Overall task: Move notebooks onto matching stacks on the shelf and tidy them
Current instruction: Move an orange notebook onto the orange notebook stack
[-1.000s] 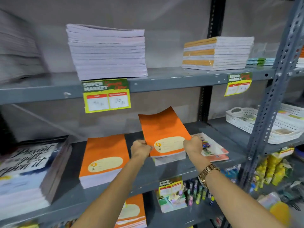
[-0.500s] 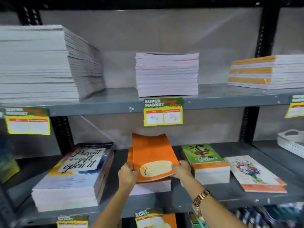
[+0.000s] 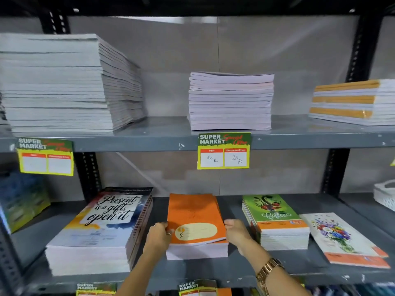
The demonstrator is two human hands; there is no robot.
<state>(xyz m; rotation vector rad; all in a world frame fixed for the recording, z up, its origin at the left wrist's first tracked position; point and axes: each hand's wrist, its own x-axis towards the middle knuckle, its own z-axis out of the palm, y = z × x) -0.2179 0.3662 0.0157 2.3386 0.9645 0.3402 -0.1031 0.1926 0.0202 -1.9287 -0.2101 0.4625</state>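
Hands frame the orange notebook stack [image 3: 195, 223] in the middle of the grey metal shelf [image 3: 235, 269]: the left hand [image 3: 159, 236] grips the top notebook's near left corner, and the right hand [image 3: 236, 232], a gold watch [image 3: 269, 269] on its wrist, presses its fingers against the stack's right side. The stack sits between a "Present is a gift" stack [image 3: 100, 229] on the left and a green "Coffee" stack [image 3: 275, 221] on the right, apart from both. The top orange notebook's near right corner lifts slightly off the ones below.

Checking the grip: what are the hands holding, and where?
Both hands, left and right, grip the top orange notebook by its side edges, near its front corners.
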